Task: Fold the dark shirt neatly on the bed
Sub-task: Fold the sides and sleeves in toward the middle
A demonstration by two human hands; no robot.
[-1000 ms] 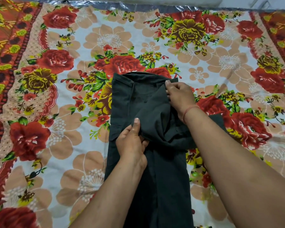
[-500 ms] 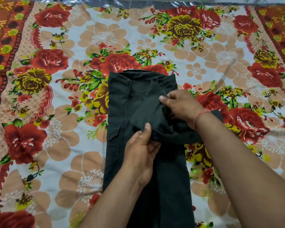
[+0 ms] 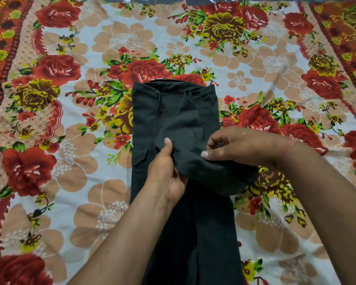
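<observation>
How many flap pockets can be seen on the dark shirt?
1. The flap pocket is on the left edge of the dark shirt, beside the left hand. Others may be hidden under the folded cloth.

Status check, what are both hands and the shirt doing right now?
Left hand and right hand both pinching a sleeve fold. Dark shirt lies lengthwise on the floral bedsheet. Nothing obstructing.

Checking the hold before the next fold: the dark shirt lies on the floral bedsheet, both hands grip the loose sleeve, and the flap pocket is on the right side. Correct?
Not quite. The head view shows the flap pocket on the dark shirt's left side, beside the left hand. Otherwise correct: the right hand also grips the sleeve, on the floral bedsheet.
</observation>
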